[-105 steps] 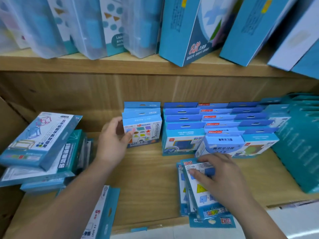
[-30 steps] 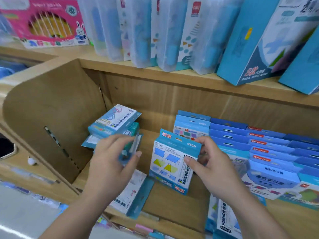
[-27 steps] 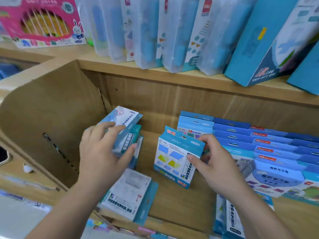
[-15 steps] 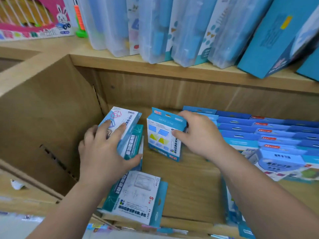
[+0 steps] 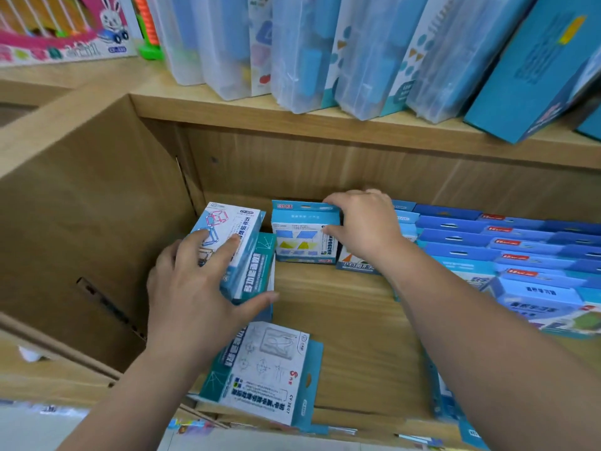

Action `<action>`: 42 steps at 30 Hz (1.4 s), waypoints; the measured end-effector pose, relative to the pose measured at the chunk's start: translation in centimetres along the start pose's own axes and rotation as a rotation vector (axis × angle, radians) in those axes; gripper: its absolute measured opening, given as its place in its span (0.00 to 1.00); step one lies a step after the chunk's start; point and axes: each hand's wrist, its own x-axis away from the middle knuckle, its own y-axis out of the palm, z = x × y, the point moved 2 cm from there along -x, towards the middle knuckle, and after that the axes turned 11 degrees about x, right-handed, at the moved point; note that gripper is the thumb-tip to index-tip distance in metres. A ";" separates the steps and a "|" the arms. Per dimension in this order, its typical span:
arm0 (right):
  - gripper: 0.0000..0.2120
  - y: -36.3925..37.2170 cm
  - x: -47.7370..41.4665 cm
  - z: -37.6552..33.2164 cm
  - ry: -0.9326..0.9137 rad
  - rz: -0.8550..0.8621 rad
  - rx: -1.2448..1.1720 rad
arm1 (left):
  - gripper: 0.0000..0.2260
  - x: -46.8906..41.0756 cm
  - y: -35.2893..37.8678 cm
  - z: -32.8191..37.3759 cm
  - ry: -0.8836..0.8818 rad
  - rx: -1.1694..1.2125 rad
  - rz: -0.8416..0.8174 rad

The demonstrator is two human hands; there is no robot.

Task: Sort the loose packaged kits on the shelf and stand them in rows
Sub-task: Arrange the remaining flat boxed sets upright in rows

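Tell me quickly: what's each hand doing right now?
Left hand: closed, fingers and thumb around the leaning kit stack.
Right hand: closed, pinching the upright shapes kit at its top corner.

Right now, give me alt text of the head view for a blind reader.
The right hand grips a blue-and-white kit box with coloured shapes upright at the back of the wooden shelf; the left hand holds a leaning stack of blue kit boxes.
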 end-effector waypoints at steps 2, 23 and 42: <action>0.22 0.2 0.0 0.1 0.026 0.020 0.081 | 0.40 0.0 -0.1 -0.1 0.007 0.045 0.009; 0.16 -3.8 7.7 -2.2 0.268 -0.060 -1.169 | 0.21 1.9 -2.3 4.1 0.434 0.562 0.212; 0.13 -3.9 20.9 18.1 0.526 0.161 -1.512 | 0.28 4.1 6.8 24.6 0.255 1.263 -0.319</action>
